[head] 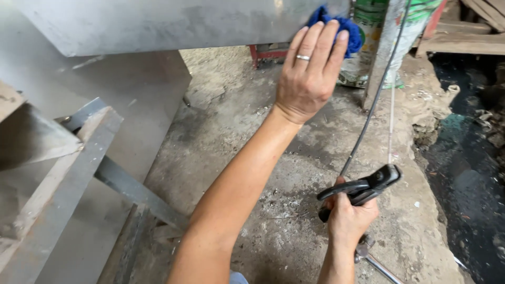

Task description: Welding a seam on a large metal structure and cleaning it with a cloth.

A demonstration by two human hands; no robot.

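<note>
We record the left hand (307, 73) raised with its fingers (315, 44) held straight and close together, pressing a crumpled blue cloth (344, 26) flat against the lower edge of a large grey sheet-metal panel (173, 23). The cloth shows above and to the right of the fingertips, its greater part hidden beneath the palm. A plain silver ring (303, 57) sits on one finger of this hand. We note the right hand (348, 215) lower down, its fingers (342, 202) wrapped tight round the black handle of a clamp-like tool (363, 189), whose head projects up and to the right of the knuckles. A thin dark cable (376, 89) runs upward from the tool, passing just right of the left hand. Left of both hands stands a grey welded steel frame (79, 158) of angled bars. Beneath the hands lies a rough, stained concrete floor (273, 147), with dark, wet ground (463, 173) to the far right.
</note>
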